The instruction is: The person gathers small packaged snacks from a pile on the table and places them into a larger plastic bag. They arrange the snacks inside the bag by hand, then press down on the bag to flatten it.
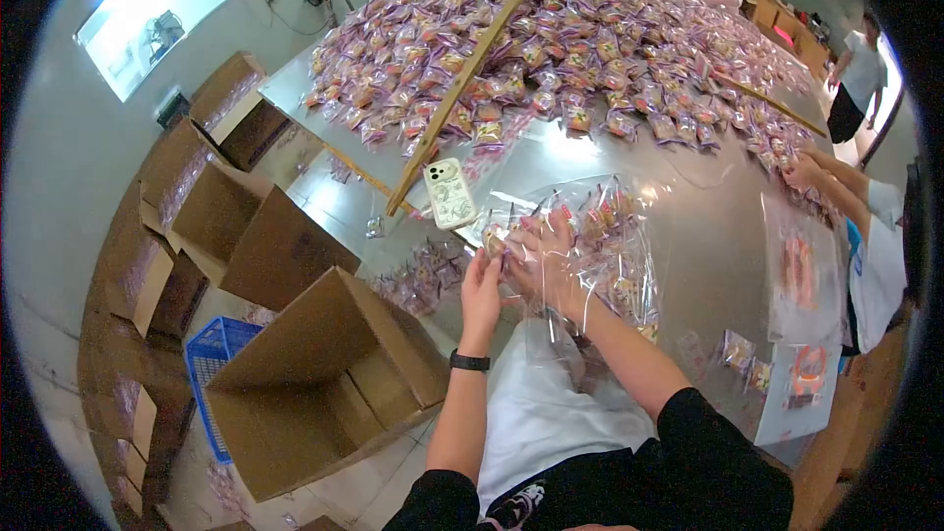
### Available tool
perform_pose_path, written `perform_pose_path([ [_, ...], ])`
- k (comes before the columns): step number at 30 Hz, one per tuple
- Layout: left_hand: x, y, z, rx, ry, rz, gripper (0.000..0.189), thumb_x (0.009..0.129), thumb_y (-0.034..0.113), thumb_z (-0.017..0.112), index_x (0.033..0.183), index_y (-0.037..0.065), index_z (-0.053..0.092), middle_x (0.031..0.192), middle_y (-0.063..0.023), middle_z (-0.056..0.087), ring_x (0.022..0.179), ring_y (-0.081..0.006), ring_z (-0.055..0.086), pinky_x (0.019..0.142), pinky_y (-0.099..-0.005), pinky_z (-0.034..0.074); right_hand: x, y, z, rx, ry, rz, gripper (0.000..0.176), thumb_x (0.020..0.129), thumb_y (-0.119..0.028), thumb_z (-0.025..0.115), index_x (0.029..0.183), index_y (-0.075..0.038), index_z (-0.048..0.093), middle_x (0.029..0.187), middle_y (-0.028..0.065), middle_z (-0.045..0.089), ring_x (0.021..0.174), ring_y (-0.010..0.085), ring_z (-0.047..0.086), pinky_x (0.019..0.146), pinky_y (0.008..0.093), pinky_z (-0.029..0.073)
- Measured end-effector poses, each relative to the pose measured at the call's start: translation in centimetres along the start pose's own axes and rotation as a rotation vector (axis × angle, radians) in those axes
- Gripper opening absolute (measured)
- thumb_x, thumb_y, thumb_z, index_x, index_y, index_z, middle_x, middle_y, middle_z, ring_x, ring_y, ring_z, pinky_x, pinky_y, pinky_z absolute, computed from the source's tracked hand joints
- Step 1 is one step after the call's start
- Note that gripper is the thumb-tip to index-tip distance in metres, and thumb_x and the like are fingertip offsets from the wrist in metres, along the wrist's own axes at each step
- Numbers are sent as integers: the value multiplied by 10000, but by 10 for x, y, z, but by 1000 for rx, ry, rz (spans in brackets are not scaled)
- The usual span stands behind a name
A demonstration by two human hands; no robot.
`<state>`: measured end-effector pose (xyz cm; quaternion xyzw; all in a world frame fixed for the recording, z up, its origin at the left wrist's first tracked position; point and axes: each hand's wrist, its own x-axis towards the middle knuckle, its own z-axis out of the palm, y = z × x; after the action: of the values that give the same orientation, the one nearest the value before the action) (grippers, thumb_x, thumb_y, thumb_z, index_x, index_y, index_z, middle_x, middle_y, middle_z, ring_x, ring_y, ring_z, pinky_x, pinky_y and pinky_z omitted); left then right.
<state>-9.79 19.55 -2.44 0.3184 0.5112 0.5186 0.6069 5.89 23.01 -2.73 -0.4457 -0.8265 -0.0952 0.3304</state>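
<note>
Close together at the table's near edge, my left hand [481,285] and my right hand [547,261] meet around a small wrapped snack packet [495,237]. My left fingers are closed on it from the left. The right hand's fingers are bent at its other side, partly behind shiny film, so their exact grip is hard to make out. A large clear plastic bag [639,280] holding several purple-and-yellow packets lies around and beside my right hand. Its film also hangs over my right wrist. A phone in a pale case [450,194] lies just beyond my left hand.
A big heap of wrapped packets [580,39] covers the metal table's [678,197] far part, with a wooden strip [462,88] across it. Open cardboard boxes [324,383] and a blue crate [211,354] stand left. A co-worker's hands [808,172] reach in at right, near flat bags [804,256].
</note>
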Motion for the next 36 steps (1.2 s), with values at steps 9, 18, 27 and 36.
perform_pose_path([
  [9, 6, -10, -7, 46, 42, 92, 552, 1045, 257, 605, 1514, 7, 457, 1152, -61, 659, 939, -117, 615, 636, -270, 554, 7, -10, 4, 99, -88, -46, 467, 856, -261, 709, 1307, -141, 689, 1336, 50, 648, 1344, 316, 512, 1130, 630, 334],
  [18, 12, -8, -11, 175, 28, 204, 566, 1050, 244, 596, 1467, -113, 454, 1292, -125, 641, 1116, -167, 609, 1022, -303, 470, 13, -23, -38, -119, -204, 256, 610, 807, -262, 750, 1365, -64, 607, 1413, 93, 581, 1401, 358, 454, 1200, 645, 234],
  [27, 28, 1, -15, 122, -83, 203, 722, 1009, 227, 694, 1564, -43, 320, 1381, -161, 569, 1138, -164, 605, 910, -308, 520, -4, -13, 3, -60, -39, 106, 542, 833, -129, 659, 1372, -107, 602, 1348, 66, 631, 1308, 249, 562, 1227, 621, 216],
  [36, 57, -24, -1, -74, 52, 300, 838, 912, 170, 808, 1556, -47, 320, 1452, -203, 508, 1174, -237, 619, 987, -327, 507, -3, 4, 2, 87, -92, 24, 655, 810, -127, 703, 1434, -58, 516, 1452, 158, 545, 1350, 328, 518, 1234, 518, 273],
])
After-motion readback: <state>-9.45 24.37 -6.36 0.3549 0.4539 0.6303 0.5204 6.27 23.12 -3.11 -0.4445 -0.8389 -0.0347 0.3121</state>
